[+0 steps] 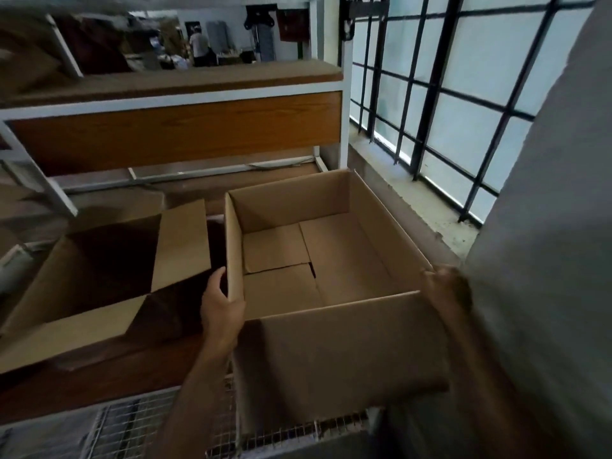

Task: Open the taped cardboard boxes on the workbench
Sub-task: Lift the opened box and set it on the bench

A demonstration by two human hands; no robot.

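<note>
An open, empty cardboard box (334,352) fills the middle of the head view, its top open and its bottom flaps folded shut inside. My left hand (222,308) grips the box's left wall near the front corner, thumb inside. My right hand (445,286) holds the right front corner of the rim. The box hangs over the front edge of the workbench (99,385). A second cardboard box (99,279) lies to the left with its flaps open and a dark inside.
A white-framed shelf unit with wooden panels (172,134) rises behind the boxes. A barred window (447,104) and its sill run along the right. A grey wall (546,260) stands close at the right. Wire mesh (132,429) lies below the bench front. A person stands far off.
</note>
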